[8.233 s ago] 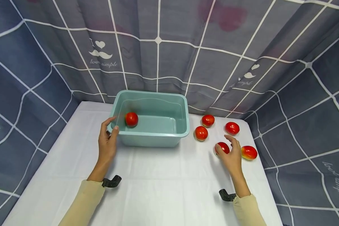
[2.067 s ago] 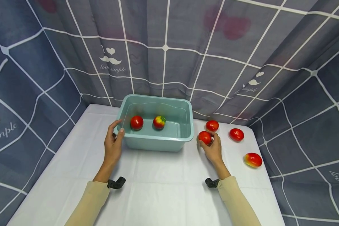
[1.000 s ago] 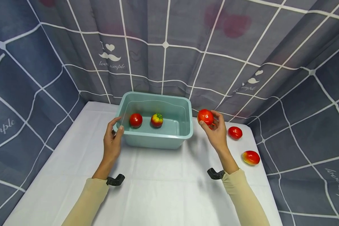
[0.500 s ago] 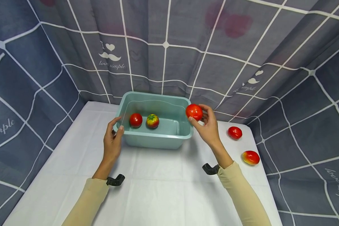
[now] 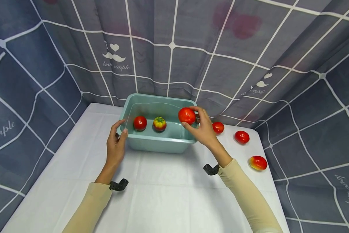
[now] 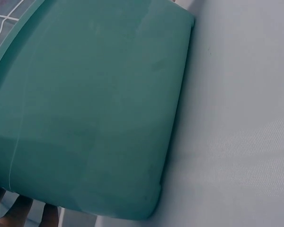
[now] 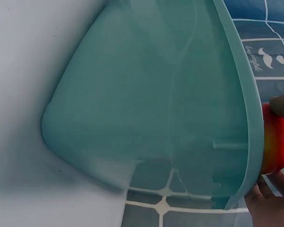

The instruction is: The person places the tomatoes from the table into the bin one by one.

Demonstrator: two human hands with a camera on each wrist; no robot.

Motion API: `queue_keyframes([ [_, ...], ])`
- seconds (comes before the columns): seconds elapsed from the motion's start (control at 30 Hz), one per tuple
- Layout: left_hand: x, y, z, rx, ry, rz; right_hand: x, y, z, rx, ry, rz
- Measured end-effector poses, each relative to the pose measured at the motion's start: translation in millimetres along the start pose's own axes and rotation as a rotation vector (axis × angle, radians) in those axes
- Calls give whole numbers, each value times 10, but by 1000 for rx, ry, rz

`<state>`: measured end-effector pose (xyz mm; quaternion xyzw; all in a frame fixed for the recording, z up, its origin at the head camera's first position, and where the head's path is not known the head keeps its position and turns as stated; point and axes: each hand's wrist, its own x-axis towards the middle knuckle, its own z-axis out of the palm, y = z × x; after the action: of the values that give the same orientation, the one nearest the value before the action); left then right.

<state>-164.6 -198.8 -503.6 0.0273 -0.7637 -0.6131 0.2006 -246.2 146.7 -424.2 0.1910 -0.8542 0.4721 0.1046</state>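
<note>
My left hand (image 5: 115, 145) grips the left end of a pale teal plastic bin (image 5: 155, 138), its thumb at the front corner of the rim; in the left wrist view its fingers (image 6: 19, 213) show beside the bin wall. My right hand (image 5: 204, 131) holds a shiny red tomato (image 5: 187, 116) between thumb and fingers, above the right part of the bin. In the right wrist view the tomato (image 7: 276, 142) shows just beyond the bin's rim. On the bin floor lie a red tomato (image 5: 140, 123) and a red-yellow fruit with a green leafy top (image 5: 159, 124).
Right of the bin, on the white-covered table (image 5: 162, 194), lie a red fruit (image 5: 218, 128), another red fruit (image 5: 242, 137) and a red-yellow mango-like fruit (image 5: 258, 162). Dark checked curtains (image 5: 151, 58) hang behind and at both sides, with the bin close to the back one.
The fruit with the green top has joined the first tomato in the bin. My right hand has since picked another tomato off the table and carried it left over the bin. The left hand keeps its grip.
</note>
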Motion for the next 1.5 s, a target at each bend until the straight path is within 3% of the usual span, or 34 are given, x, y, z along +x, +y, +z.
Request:
queue_keyframes([
  [0.47,-11,28,11,-27,2,-9,97,-97,195,-162,-181,-125],
  [0.67,-6,19,40,-33,-1,-7,117,-164,241,-160,-193,-140],
  [0.93,-10,22,28,-24,11,-4,130,-165,260,-72,-203,-143],
  [1.23,-6,10,22,-17,7,5,101,-29,168,-44,-130,-146],
  [1.5,-5,-2,25,-14,14,-8,46,234,9,34,95,-85],
])
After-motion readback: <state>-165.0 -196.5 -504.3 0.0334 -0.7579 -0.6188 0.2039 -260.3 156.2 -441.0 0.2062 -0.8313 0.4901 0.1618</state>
